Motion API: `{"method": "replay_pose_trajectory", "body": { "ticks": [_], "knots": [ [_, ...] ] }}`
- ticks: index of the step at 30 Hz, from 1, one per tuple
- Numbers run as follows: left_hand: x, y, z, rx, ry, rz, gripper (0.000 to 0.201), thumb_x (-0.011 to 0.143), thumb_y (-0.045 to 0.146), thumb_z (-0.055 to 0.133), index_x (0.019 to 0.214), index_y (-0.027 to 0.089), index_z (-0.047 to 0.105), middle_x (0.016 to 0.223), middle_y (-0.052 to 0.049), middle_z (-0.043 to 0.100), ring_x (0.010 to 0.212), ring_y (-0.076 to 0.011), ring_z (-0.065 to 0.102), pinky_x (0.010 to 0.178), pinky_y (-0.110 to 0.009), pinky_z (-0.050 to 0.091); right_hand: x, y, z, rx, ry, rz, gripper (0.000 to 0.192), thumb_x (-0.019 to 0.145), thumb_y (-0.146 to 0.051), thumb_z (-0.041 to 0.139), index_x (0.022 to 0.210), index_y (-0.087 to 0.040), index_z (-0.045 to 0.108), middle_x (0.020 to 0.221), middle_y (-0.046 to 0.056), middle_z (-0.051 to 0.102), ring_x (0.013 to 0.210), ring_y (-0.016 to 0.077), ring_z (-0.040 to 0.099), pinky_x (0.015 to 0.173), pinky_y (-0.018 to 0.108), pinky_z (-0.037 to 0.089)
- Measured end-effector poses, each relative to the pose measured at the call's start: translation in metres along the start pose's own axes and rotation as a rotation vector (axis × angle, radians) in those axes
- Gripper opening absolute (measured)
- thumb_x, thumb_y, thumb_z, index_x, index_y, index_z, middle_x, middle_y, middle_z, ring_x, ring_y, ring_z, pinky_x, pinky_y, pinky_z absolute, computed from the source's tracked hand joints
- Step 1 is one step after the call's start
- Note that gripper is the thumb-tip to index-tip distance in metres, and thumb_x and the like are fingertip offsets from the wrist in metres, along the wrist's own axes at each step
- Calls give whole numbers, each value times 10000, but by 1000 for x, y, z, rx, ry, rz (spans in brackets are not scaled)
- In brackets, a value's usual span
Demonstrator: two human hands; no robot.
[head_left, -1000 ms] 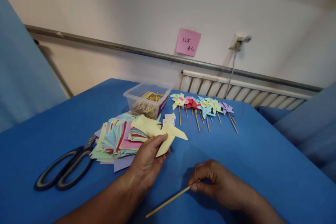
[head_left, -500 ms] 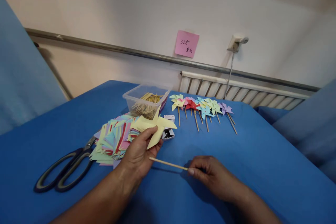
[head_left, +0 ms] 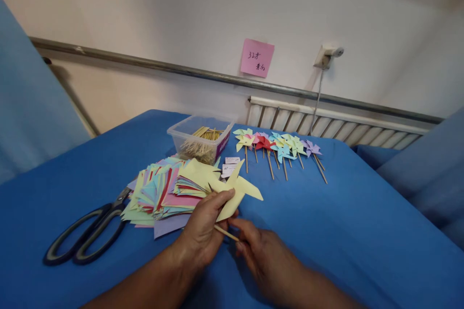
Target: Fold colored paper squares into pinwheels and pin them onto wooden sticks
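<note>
My left hand (head_left: 203,231) pinches a folded yellow paper pinwheel (head_left: 237,190) at its centre, holding it just above the blue table (head_left: 344,222). My right hand (head_left: 259,253) holds a thin wooden stick (head_left: 225,233), whose left end sits under the fingers of my left hand, behind the pinwheel. The two hands almost touch. Most of the stick is hidden by my hands.
A pile of coloured paper squares (head_left: 163,193) lies left of my hands, with black-handled scissors (head_left: 83,236) further left. A clear plastic box of sticks (head_left: 201,142) stands behind. Several finished pinwheels on sticks (head_left: 279,147) lie in a row. Small white boxes (head_left: 229,166) sit near the tub.
My right hand has moved left, bringing the stick's end up to the back of the pinwheel. My left hand has shifted a little right and down with the pinwheel.
</note>
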State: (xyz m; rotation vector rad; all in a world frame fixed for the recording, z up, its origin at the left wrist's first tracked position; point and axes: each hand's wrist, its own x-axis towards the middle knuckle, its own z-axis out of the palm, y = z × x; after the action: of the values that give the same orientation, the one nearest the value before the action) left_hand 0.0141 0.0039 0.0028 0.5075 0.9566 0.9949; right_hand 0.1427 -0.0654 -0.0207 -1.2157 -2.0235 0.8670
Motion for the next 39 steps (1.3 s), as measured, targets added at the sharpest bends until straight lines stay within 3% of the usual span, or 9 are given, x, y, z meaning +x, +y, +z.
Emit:
{"method": "replay_pose_trajectory", "body": {
  "ticks": [2, 5, 8, 10, 14, 19, 26, 39],
  "knots": [
    [-1, -1, -1, 59, -21, -42, 192, 707, 302, 656, 640, 145, 565, 490, 20, 528, 400, -108, 486, 367, -218, 380, 1, 2, 3, 41, 11, -52, 442, 852, -123, 395, 1277, -242, 400, 834, 25, 623, 682, 142, 573, 610, 243, 433],
    [-2, 2, -3, 75, 50, 46, 177, 682, 276, 678, 636, 152, 562, 506, 35, 537, 443, -95, 490, 419, -202, 393, -1, 3, 6, 188, 101, -84, 417, 884, -159, 393, 1279, -287, 427, 721, -16, 578, 617, 108, 534, 594, 225, 428],
    [-3, 5, -1, 116, 98, 154, 130, 652, 221, 697, 657, 148, 590, 535, 43, 561, 505, -85, 498, 485, -186, 405, -1, 5, 7, 471, 207, 91, 355, 920, -273, 389, 1269, -283, 450, 637, -38, 548, 454, 61, 444, 444, 169, 367],
    [-4, 3, 1, 192, 59, 179, 116, 666, 233, 681, 701, 139, 623, 541, 32, 580, 511, -93, 498, 491, -193, 395, 1, 6, 7, 656, 252, 208, 368, 917, -346, 400, 1271, -257, 446, 642, -34, 561, 365, 34, 383, 351, 143, 288],
    [-7, -10, 3, 343, 2, 185, 202, 680, 273, 661, 805, 113, 661, 602, -14, 637, 539, -117, 520, 503, -214, 386, 7, 10, 4, 833, 320, 288, 413, 875, -416, 474, 1230, -206, 475, 642, -22, 588, 303, 15, 379, 305, 127, 260],
    [-6, -18, 0, 414, 8, 170, 237, 657, 319, 680, 768, 110, 665, 612, -26, 642, 529, -120, 515, 502, -219, 374, 10, 10, 4, 898, 307, 308, 445, 846, -441, 509, 1214, -192, 487, 624, -19, 605, 292, 20, 403, 290, 117, 263],
    [-4, -16, 0, 386, -22, 169, 284, 685, 356, 649, 819, 107, 662, 565, -19, 617, 503, -124, 498, 486, -222, 367, 11, 10, 4, 879, 324, 317, 460, 831, -456, 527, 1194, -176, 499, 634, -16, 610, 287, 11, 380, 287, 117, 243],
    [-5, -14, -1, 452, 8, 189, 240, 691, 356, 654, 712, 117, 642, 608, -10, 618, 506, -99, 486, 482, -207, 349, 11, 9, 2, 855, 315, 326, 458, 822, -458, 542, 1188, -185, 507, 619, -30, 606, 282, 9, 369, 288, 120, 258]
  ]
}}
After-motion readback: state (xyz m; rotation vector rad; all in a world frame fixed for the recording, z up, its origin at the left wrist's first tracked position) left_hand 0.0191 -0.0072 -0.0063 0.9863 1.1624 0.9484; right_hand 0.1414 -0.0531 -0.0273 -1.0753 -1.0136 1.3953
